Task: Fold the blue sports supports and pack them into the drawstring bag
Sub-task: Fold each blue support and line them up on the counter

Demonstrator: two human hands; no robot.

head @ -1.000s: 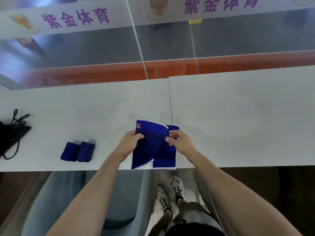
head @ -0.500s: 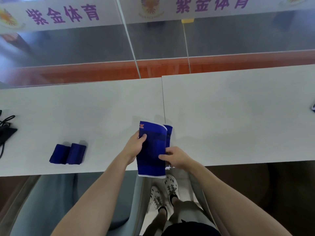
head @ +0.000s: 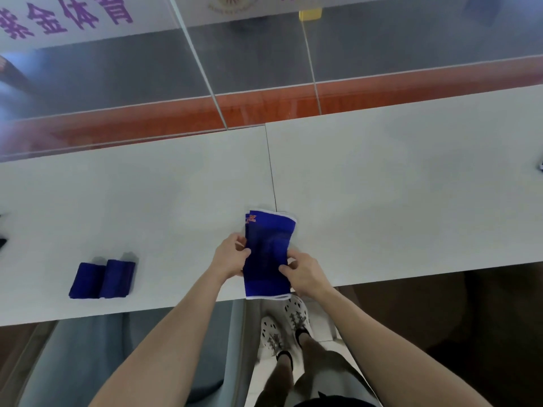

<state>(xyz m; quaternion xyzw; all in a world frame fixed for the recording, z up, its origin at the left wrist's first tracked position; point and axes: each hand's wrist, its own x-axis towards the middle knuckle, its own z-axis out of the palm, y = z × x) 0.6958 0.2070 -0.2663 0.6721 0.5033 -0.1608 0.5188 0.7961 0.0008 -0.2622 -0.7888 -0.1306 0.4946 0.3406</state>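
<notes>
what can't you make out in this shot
Head view:
- Dark sliver at the left edge: cut off by the frame; whether it is the bag cannot be told.
- Blue support: lower layers hidden under the top one; left hand and right hand cover its side edges.
- Small dark object at the right edge: cut off, unidentifiable.
- Orange logo on the support: too small to read.

Big blue support [head: 269, 254] is dead centre of the frame, doubled into a tall narrow strip. It has white trim top and bottom and orange logos at its upper left corner, where the layers sit slightly offset. It's pinched at both long edges, and its bottom end pokes past the table [head: 382, 186] edge. Lower left, two folded supports [head: 102, 279] lie flat, side by side, touching.
</notes>
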